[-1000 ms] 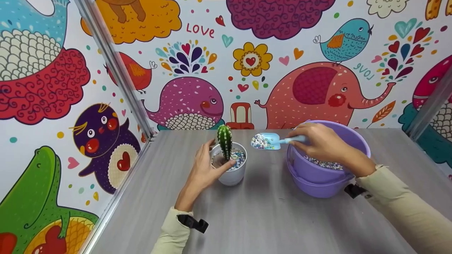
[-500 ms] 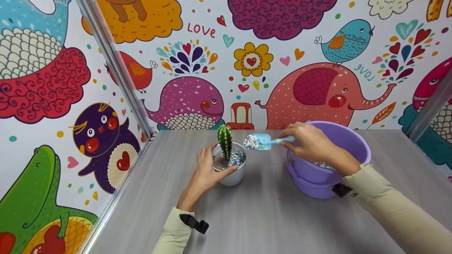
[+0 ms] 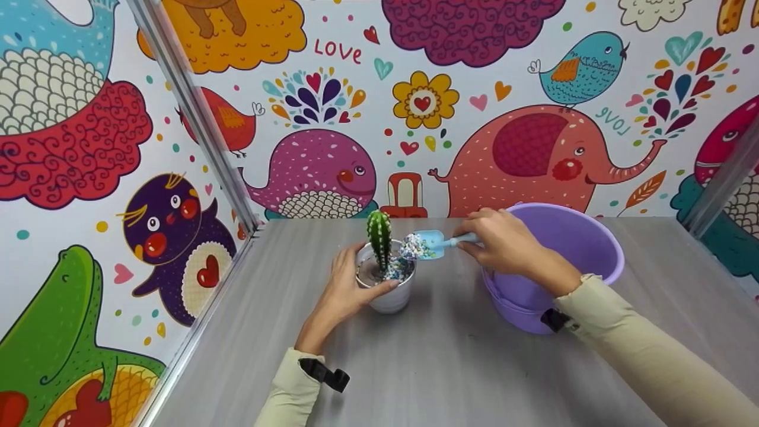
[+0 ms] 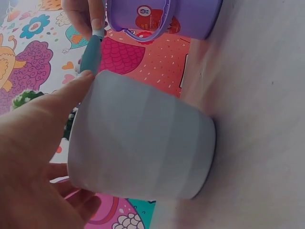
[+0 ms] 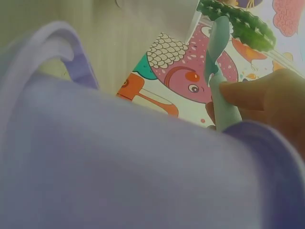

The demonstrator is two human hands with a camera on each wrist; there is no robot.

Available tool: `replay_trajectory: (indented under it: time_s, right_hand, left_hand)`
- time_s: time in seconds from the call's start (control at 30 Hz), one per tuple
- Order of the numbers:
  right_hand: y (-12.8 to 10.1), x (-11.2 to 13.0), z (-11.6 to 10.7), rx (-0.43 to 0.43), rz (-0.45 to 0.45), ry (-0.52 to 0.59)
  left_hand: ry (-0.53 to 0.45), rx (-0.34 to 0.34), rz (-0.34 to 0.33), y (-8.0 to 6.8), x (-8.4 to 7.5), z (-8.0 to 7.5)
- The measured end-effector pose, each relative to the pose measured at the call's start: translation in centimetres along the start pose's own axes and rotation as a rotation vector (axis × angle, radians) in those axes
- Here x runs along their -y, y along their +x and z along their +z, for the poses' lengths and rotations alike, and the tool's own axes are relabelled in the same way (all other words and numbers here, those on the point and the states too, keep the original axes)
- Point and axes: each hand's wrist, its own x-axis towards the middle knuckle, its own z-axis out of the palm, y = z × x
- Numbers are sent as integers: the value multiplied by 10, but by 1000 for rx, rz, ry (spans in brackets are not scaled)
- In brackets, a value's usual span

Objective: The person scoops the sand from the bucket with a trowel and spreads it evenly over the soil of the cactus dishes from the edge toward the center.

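Observation:
A green cactus [image 3: 379,234] stands upright in a white pot [image 3: 391,299], with coloured pebbles [image 3: 396,270] over part of the surface around it. My left hand [image 3: 350,284] grips the pot, thumb on the near rim and fingers round the left side; the left wrist view shows the pot's ribbed wall [image 4: 143,138] close up. In my right hand [image 3: 504,243] is a light blue hand shovel [image 3: 437,243], pinched by its handle. Its scoop carries white and coloured pebbles and hangs at the pot's right rim, close to the cactus.
Right of the pot, a purple bucket [image 3: 563,237] stands on the grey table [image 3: 439,367], partly under my right forearm. Its handle [image 4: 164,24] hangs down in the left wrist view. Printed wall panels [image 3: 332,166] close off the back and the left side.
My right hand has moved left from above the bucket, bringing the loaded shovel to the pot's rim. My left hand has closed in on the pot, its thumb now along the rim.

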Motion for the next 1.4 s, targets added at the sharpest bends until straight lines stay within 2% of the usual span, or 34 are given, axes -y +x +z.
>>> replay_trajectory:
  time_s: [0.37, 0.63, 0.87, 1.03, 1.27, 1.4]
  right_hand:
    - [5, 12, 9, -14, 18, -79]
    - [5, 13, 15, -61, -33, -134]
    - [5, 13, 16, -88, -21, -145]
    - [5, 14, 18, -102, -20, -148]
    - [5, 15, 19, -142, -24, -156]
    - [5, 14, 18, -156, -12, -161]
  left_hand:
    - [-48, 26, -18, 1, 7, -1]
    - [-102, 50, -15, 2, 9, -3]
    - [-142, 72, -27, 1, 10, -6]
    - [-113, 88, -26, -1, 8, -4]
    - [-15, 82, 6, -3, 0, 5]
    - [-9, 70, -4, -4, -1, 6]
